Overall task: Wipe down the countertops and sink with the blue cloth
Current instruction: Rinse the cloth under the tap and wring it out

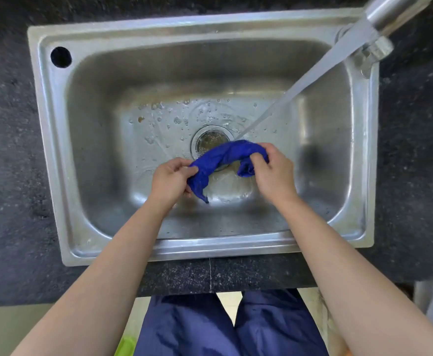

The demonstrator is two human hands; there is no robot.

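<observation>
A wet blue cloth point(223, 160) is bunched into a rope shape over the middle of the steel sink point(56, 140), just in front of the drain point(211, 142). My left hand point(170, 179) grips its left end, with a tail of cloth hanging below. My right hand point(274, 173) pinches its right end. A stream of water point(320, 70) runs from the tap point(387, 9) at the top right and lands on the cloth by my right hand.
Dark speckled countertop point(7, 150) surrounds the sink on all sides. A round hole point(61, 57) sits in the sink's back left corner. Droplets and bubbles lie on the basin floor behind the drain.
</observation>
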